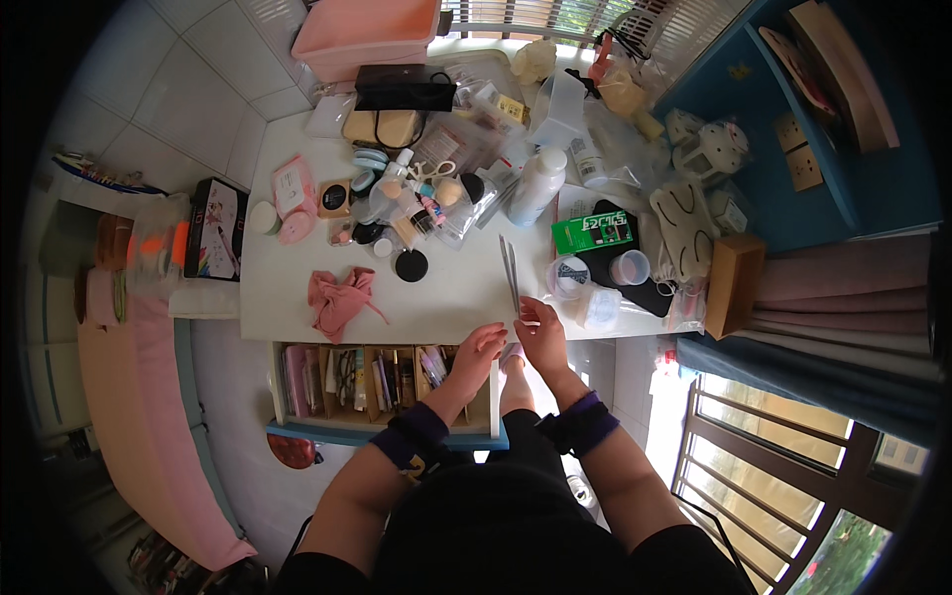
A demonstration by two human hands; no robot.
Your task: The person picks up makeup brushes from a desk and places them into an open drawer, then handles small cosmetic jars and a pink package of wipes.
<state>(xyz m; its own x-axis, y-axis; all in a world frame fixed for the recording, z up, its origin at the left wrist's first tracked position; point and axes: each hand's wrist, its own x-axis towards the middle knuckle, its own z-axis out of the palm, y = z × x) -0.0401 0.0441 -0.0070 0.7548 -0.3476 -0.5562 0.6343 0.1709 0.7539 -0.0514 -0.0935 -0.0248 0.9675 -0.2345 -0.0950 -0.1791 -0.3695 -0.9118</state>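
Observation:
My right hand (pixel 541 335) is at the front edge of the white desk (pixel 446 312). It pinches the lower end of a few thin grey sticks (pixel 510 271), which point away from me across the desktop. Whether they are joined like tweezers I cannot tell. Just left of it, my left hand (pixel 474 362) hovers over the right end of an open drawer (pixel 387 433). Its fingers are loosely bent and nothing shows in them. Cardboard dividers split the drawer, with pens (pixel 387 379), glasses (pixel 342 379) and pink flat items (pixel 300 379) standing inside.
A pink cloth pouch (pixel 340 301) lies at the desk's left front. Cosmetics and a black round lid (pixel 411 265) crowd the middle. A white spray bottle (pixel 537 186), green box (pixel 593 232) and small plastic cup (pixel 630 267) are to the right. A pink bin (pixel 364 37) stands behind.

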